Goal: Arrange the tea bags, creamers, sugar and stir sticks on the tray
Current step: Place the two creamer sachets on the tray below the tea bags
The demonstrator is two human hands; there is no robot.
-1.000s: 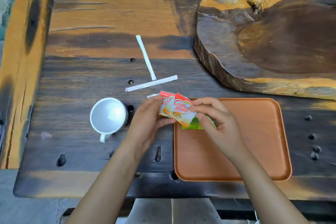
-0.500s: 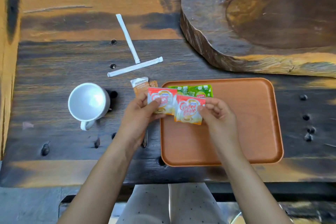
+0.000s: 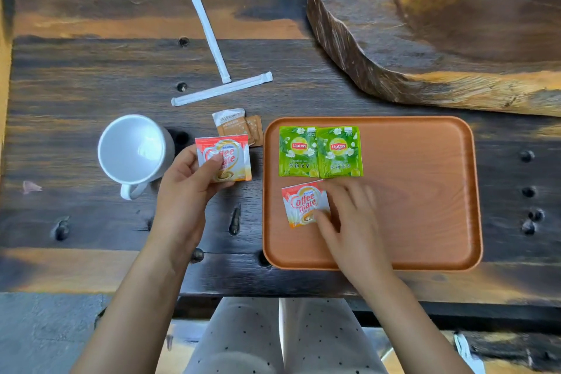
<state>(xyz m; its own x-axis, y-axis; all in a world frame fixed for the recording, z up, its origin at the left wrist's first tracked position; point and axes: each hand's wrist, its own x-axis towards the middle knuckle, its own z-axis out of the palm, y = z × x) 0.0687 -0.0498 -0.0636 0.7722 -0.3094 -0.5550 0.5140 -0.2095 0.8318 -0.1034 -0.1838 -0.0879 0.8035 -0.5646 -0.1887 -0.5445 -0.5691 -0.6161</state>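
An orange tray (image 3: 425, 191) lies on the dark wooden table. Two green Lipton tea bags (image 3: 320, 151) lie side by side at its far left corner. Below them a Coffee-mate creamer packet (image 3: 302, 202) rests flat on the tray, with the fingers of my right hand (image 3: 346, 215) pressing on its right edge. My left hand (image 3: 188, 188) holds a second creamer packet (image 3: 226, 158) above the table, left of the tray. Brown sugar packets (image 3: 239, 124) lie just behind it. Two white wrapped stir sticks (image 3: 212, 55) form a T shape farther back.
A white mug (image 3: 133, 152) stands left of my left hand, handle toward me. A thick raw wood slab (image 3: 440, 24) fills the far right behind the tray. The table's near edge runs just above my knees.
The two creamers have been separated: my right hand has lowered one onto the tray below the tea bags, and my left hand has drawn the other leftward off the tray.
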